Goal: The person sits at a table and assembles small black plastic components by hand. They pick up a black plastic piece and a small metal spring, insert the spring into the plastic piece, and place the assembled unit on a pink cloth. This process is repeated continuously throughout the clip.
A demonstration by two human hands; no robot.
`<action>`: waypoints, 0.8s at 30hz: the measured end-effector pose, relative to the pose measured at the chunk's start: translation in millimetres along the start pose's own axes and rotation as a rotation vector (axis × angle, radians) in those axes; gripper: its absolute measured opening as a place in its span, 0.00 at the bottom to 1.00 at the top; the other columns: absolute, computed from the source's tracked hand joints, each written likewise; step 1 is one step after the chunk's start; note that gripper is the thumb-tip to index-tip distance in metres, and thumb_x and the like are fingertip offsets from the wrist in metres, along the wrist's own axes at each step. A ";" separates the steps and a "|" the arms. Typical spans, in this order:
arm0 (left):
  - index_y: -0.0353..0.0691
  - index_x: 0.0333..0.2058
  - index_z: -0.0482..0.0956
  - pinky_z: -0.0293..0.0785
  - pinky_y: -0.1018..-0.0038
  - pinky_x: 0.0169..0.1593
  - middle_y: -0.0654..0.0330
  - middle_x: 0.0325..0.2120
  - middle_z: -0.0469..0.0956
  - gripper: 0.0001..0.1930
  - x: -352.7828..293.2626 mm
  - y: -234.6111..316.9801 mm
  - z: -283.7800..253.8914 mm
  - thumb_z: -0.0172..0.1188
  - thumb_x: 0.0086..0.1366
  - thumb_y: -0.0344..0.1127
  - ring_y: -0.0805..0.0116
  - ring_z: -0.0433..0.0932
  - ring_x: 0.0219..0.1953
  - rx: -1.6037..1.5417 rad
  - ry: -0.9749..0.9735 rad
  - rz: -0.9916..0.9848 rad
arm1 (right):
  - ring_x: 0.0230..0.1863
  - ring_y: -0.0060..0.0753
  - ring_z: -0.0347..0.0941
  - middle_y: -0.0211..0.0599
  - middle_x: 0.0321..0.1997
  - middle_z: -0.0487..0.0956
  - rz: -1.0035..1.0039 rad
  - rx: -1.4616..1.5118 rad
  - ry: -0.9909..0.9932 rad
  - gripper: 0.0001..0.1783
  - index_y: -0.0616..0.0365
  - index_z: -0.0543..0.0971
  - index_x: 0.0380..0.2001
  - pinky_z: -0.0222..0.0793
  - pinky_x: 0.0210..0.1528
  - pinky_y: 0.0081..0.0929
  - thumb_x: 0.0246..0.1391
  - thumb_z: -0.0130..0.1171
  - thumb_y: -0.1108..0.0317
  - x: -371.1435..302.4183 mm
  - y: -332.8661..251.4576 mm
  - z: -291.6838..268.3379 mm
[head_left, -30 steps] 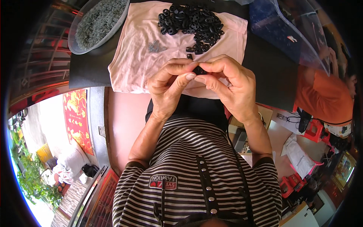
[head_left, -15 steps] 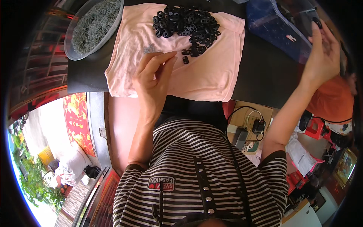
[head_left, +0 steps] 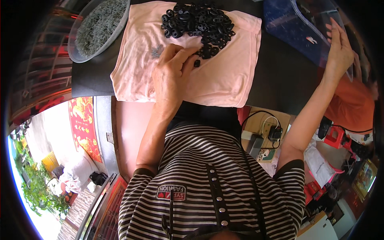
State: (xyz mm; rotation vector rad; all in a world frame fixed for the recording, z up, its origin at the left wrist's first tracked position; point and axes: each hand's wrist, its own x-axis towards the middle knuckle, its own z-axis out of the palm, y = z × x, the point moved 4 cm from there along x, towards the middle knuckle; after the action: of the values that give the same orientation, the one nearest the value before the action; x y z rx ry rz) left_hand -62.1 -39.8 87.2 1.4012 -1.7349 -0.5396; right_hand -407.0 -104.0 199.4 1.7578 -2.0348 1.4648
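A heap of small black plastic pieces with holes [head_left: 198, 24] lies on a pale pink cloth [head_left: 224, 82]. My left hand [head_left: 170, 76] reaches to the near edge of this heap, its fingers bent together at a few stray pieces; what is between the fingertips is hidden. Beside its knuckles rests a little cluster of thin grey pieces [head_left: 157, 51]. At the far right my right hand [head_left: 341, 52] is raised by the rim of a clear plastic tub [head_left: 326, 38], fingers stretched out, with no piece visible in them.
A clear tub full of grey small parts [head_left: 100, 30] stands at the far left of the black table [head_left: 276, 86]. Dark blue material [head_left: 280, 30] shows at the right tub. A person in orange [head_left: 352, 102] is close at the right. Cables and a power adapter [head_left: 275, 132] lie below the table edge.
The black piece seen in my right fingers is no longer visible there, and those fingers have straightened. My left hand has moved right and slightly forward to the stray black pieces.
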 end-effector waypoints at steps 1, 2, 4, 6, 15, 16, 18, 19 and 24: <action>0.43 0.36 0.82 0.72 0.72 0.31 0.60 0.28 0.75 0.10 -1.1 -1.3 0.1 0.63 0.52 0.28 0.64 0.76 0.26 -0.014 0.005 -0.005 | 0.37 0.17 0.74 0.29 0.38 0.81 -0.010 -0.011 0.000 0.15 0.55 0.80 0.45 0.69 0.40 0.15 0.59 0.52 0.62 -0.2 -0.6 0.2; 0.43 0.35 0.82 0.72 0.72 0.32 0.60 0.28 0.75 0.10 -2.4 -2.9 0.4 0.63 0.52 0.29 0.64 0.76 0.27 -0.028 0.009 -0.010 | 0.37 0.17 0.74 0.29 0.38 0.81 -0.021 -0.022 0.001 0.15 0.55 0.80 0.45 0.69 0.40 0.15 0.59 0.52 0.62 -0.5 -1.1 0.2; 0.43 0.35 0.82 0.72 0.72 0.32 0.61 0.28 0.75 0.09 -5.6 -7.4 3.0 0.63 0.52 0.29 0.64 0.76 0.27 -0.047 0.028 0.008 | 0.37 0.17 0.74 0.29 0.38 0.81 -0.013 0.004 0.008 0.14 0.55 0.80 0.44 0.69 0.40 0.16 0.59 0.52 0.62 1.1 1.0 1.0; 0.44 0.35 0.83 0.73 0.72 0.32 0.61 0.28 0.75 0.10 -5.3 -7.4 2.6 0.63 0.51 0.29 0.64 0.76 0.28 -0.032 0.035 0.021 | 0.37 0.17 0.74 0.29 0.39 0.81 -0.027 0.061 0.036 0.13 0.55 0.80 0.44 0.70 0.40 0.17 0.58 0.53 0.64 2.7 4.4 0.8; 0.44 0.31 0.81 0.73 0.71 0.34 0.63 0.29 0.75 0.08 -2.0 -2.6 -0.4 0.63 0.50 0.29 0.65 0.76 0.33 0.051 0.022 0.053 | 0.42 0.21 0.73 0.32 0.40 0.80 -0.555 -0.067 0.245 0.10 0.57 0.82 0.38 0.67 0.46 0.19 0.55 0.55 0.74 -52.8 -96.1 11.8; 0.44 0.31 0.80 0.73 0.71 0.34 0.63 0.29 0.75 0.08 -2.8 -3.0 1.1 0.63 0.50 0.29 0.65 0.76 0.33 0.017 0.032 0.066 | 0.40 0.21 0.73 0.31 0.40 0.79 -0.520 0.082 0.159 0.10 0.57 0.82 0.38 0.67 0.45 0.19 0.54 0.55 0.75 -63.9 -109.8 22.8; 0.43 0.31 0.79 0.73 0.71 0.34 0.63 0.30 0.75 0.07 -7.4 -4.9 -5.1 0.63 0.50 0.27 0.65 0.76 0.33 -0.027 0.042 0.099 | 0.38 0.19 0.72 0.30 0.39 0.79 -0.452 0.335 -0.066 0.09 0.57 0.81 0.38 0.67 0.42 0.17 0.53 0.57 0.76 -87.4 -132.0 55.2; 0.42 0.31 0.79 0.73 0.71 0.35 0.62 0.31 0.75 0.08 -8.3 -1.0 -8.5 0.62 0.50 0.26 0.64 0.76 0.33 -0.052 0.056 0.193 | 0.36 0.18 0.72 0.28 0.38 0.79 -0.426 0.410 -0.199 0.09 0.56 0.81 0.38 0.67 0.40 0.16 0.53 0.57 0.76 -96.8 -141.5 68.8; 0.33 0.34 0.77 0.74 0.75 0.39 0.55 0.33 0.78 0.10 -25.1 21.2 -28.2 0.61 0.52 0.18 0.64 0.79 0.36 -0.367 -0.023 0.330 | 0.21 0.24 0.68 0.33 0.24 0.74 -0.296 0.584 -0.698 0.05 0.62 0.79 0.29 0.63 0.25 0.21 0.48 0.60 0.73 -133.9 -149.1 132.3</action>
State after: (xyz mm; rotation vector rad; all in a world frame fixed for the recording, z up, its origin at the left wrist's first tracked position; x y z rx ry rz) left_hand -50.8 -5.5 111.0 0.8367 -1.7331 -0.6512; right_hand -176.7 -80.0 135.3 2.9977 -1.4955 1.5955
